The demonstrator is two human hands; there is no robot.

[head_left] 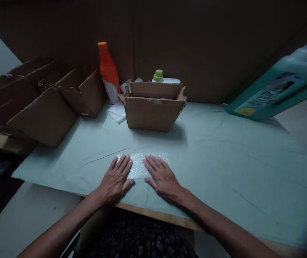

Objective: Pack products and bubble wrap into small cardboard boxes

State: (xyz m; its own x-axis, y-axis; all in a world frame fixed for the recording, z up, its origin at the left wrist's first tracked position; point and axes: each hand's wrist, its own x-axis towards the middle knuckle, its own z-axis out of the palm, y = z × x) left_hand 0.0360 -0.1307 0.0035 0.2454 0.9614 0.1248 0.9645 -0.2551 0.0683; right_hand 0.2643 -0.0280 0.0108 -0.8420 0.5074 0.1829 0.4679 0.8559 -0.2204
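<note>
A flat piece of bubble wrap [138,165] lies on the pale green table cover near the front edge. Flat on its left end rests my left hand [116,178], fingers stretched forward and thumb out to the side. My right hand [162,175] presses on the right end in the same way, palm down. Between the two hands the middle of the sheet shows. Neither hand grips anything; the parts of the wrap under the palms are hidden. Beyond the hands stands a small open cardboard box [152,114], its contents mostly hidden by the front wall.
Several open cardboard boxes [43,114] stand at the left. Behind are an orange bottle [107,68], another piece of bubble wrap [117,111] and a green-capped white bottle [166,80]. A large teal jug [274,86] leans at the right. Cardboard walls [196,46] close the back.
</note>
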